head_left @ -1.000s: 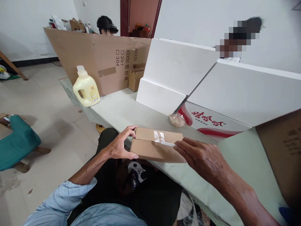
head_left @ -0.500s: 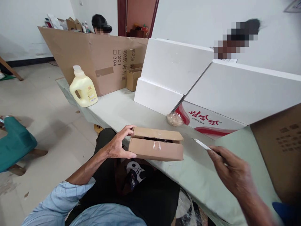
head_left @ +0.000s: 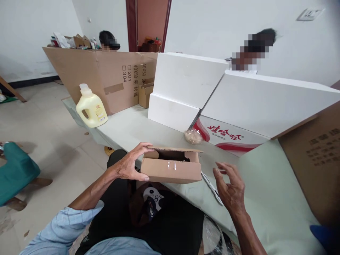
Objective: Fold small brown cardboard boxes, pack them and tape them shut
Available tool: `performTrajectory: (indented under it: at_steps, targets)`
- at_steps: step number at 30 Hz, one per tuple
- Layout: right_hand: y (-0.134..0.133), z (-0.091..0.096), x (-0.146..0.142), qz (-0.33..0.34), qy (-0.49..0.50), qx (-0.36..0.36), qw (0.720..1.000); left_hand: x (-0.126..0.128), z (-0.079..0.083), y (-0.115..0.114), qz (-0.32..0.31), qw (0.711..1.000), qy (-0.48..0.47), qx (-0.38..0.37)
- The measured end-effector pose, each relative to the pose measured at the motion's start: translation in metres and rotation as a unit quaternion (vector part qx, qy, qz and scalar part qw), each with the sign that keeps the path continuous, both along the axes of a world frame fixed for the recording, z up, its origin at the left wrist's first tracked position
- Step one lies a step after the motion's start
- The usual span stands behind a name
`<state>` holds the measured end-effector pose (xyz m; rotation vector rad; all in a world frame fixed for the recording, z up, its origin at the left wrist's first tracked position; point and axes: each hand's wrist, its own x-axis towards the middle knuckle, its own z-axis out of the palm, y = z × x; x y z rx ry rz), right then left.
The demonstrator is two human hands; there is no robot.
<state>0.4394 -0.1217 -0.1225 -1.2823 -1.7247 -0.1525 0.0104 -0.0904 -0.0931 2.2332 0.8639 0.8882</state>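
A small brown cardboard box (head_left: 171, 170) rests on the front edge of the pale green table (head_left: 265, 191), its top flaps parted and its dark inside showing. My left hand (head_left: 130, 164) grips the box's left end, thumb on the front and fingers on the top corner. To the box's right, my right hand (head_left: 230, 186) hovers over the table with fingers spread and nothing in them. A thin white knife (head_left: 211, 184) lies flat on the table between that hand and the box.
White foam boards (head_left: 186, 81) and a red-printed white carton (head_left: 225, 136) lean behind the box, with a small plastic bag (head_left: 193, 136) in front. A yellow detergent jug (head_left: 91, 108), a large cardboard sheet (head_left: 101, 74), and an open small carton (head_left: 145, 94) stand at the far left. Two people sit behind the boards.
My right hand drew the knife away from the taped seam, set it down on the table and opened. The box's flaps have parted. My left hand stays on the box.
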Motion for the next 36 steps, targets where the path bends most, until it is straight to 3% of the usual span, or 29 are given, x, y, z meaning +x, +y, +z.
performTrajectory:
  at_steps: [4, 8, 12, 16, 20, 28, 32, 36]
  targets:
    - [0.000, 0.055, -0.049, 0.103, -0.068, 0.023, 0.992, -0.001, -0.002, 0.000, 0.009, 1.000, 0.002, -0.009]
    - [0.002, 0.072, -0.082, 0.194, -0.179, -0.046, 0.963, -0.002, 0.007, -0.001, 0.014, 0.999, 0.034, -0.027]
    - [0.006, 0.064, -0.095, 0.191, -0.236, -0.056, 0.951, 0.004, 0.025, -0.009, 0.026, 0.996, 0.084, 0.010]
    - [0.005, 0.052, -0.102, 0.161, -0.212, -0.048, 0.963, 0.024, 0.040, -0.022, 0.093, 0.980, 0.145, 0.098]
    - [0.000, 0.047, -0.111, 0.141, -0.188, -0.052, 0.971, 0.047, 0.046, -0.023, 0.112, 0.968, 0.176, 0.141]
    - [-0.007, 0.045, -0.120, 0.101, -0.164, -0.016, 0.981, 0.075, 0.055, -0.012, 0.096, 0.961, 0.202, 0.164]
    - [-0.008, 0.041, -0.123, 0.088, -0.153, -0.014, 0.984, 0.079, 0.057, -0.010, 0.078, 0.976, 0.166, 0.119]
    - [-0.009, 0.040, -0.124, 0.080, -0.144, -0.014, 0.986, 0.080, 0.052, -0.006, 0.099, 0.983, 0.122, 0.094]
